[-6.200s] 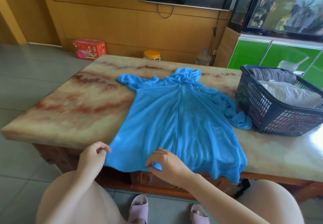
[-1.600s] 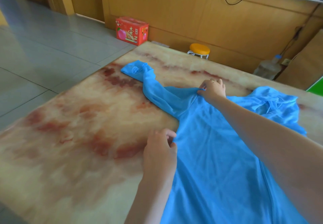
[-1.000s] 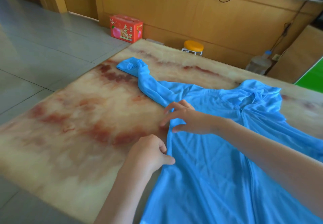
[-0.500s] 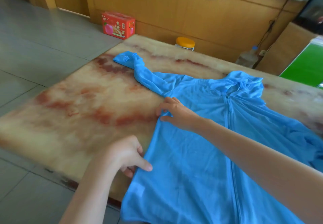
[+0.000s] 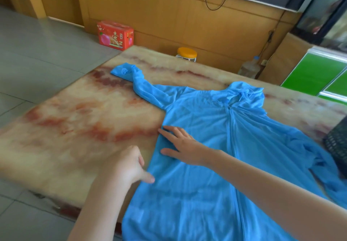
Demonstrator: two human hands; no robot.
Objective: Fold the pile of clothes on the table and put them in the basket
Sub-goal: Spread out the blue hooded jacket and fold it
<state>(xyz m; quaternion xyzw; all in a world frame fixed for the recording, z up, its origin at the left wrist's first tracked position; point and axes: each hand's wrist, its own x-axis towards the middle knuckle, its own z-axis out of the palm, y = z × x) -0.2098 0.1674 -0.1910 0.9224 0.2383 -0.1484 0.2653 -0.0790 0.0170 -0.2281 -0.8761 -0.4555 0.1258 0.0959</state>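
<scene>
Head view: I look down on a marbled table [image 5: 75, 128] with a blue hooded jacket [image 5: 206, 184] spread front-up across it.
Jacket: its zip [image 5: 232, 143] runs down the middle, its hood [image 5: 246, 94] lies at the far end, and its hem hangs over the near table edge.
Outstretched sleeve [image 5: 142, 88]: it reaches toward the far left corner of the table, cuff bunched.
Crumpled sleeve [image 5: 317, 158]: it is heaped just beside the basket [image 5: 338, 143], of which I see only a dark corner.
Right hand [image 5: 180, 145]: released, fingers straight, palm flat on the jacket near its left edge.
Left hand [image 5: 127, 163]: at that same edge, nearer me, fingers curled and thumb on the fabric; it is blurred, so I cannot tell whether it pinches the cloth.
Floor beyond: a red box [image 5: 115, 35], an orange-topped stool [image 5: 187, 53] and a water bottle [image 5: 249, 68] stand by the wooden wall.
</scene>
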